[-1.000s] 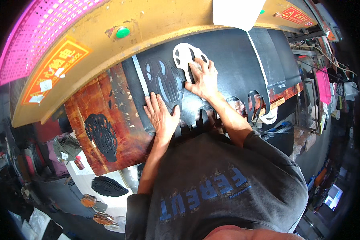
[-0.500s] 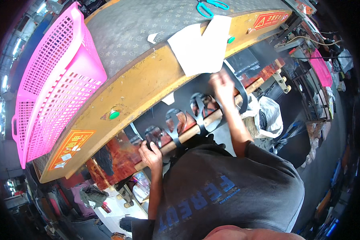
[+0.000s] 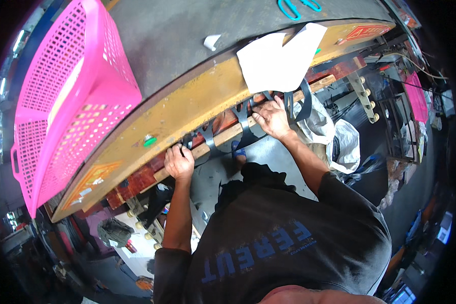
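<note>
A dark sheet cut into loops and strips lies over the wooden front edge of a reddish board, its strips drooping off that edge. My left hand is at the left end of the sheet, fingers curled and closed on a dark part of it. Farther right, my right hand rests at the board's edge with bent fingers closed on the dark strips. The fingertips of both hands are partly hidden. Above the board runs a yellow beam, which covers the sheet's far part.
A pink plastic basket stands on the grey top at left. White paper hangs over the beam, with teal-handled scissors beyond it. A green button sits on the beam. White sacks stand at right.
My right hand has come down from beside the paper onto the strips at the board's edge. The left hand stays at the sheet's left end. Less of the board shows in front of the beam.
</note>
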{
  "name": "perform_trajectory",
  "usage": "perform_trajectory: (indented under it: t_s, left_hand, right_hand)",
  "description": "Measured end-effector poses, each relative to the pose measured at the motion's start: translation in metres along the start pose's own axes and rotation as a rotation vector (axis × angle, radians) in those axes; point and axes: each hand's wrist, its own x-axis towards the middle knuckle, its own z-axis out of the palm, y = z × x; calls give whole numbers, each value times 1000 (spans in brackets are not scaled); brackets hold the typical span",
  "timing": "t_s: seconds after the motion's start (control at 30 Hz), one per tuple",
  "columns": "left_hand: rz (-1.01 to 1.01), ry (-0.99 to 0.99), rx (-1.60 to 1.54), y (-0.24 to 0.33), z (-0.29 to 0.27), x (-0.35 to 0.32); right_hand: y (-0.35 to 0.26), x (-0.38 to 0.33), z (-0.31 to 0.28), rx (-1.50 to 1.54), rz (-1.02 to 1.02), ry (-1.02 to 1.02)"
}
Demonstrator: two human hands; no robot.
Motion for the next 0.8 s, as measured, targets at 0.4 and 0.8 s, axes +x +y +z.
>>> perform_trajectory:
  t_s: [0.4,0.8]
  left_hand:
    - [-71,-38,39,5,0,-12]
    - [-233,170,-315,77,-80,-90]
  right_hand:
    - [4,-14,14,3,10,-63]
    - [-51,-62,-64,216,167,-67]
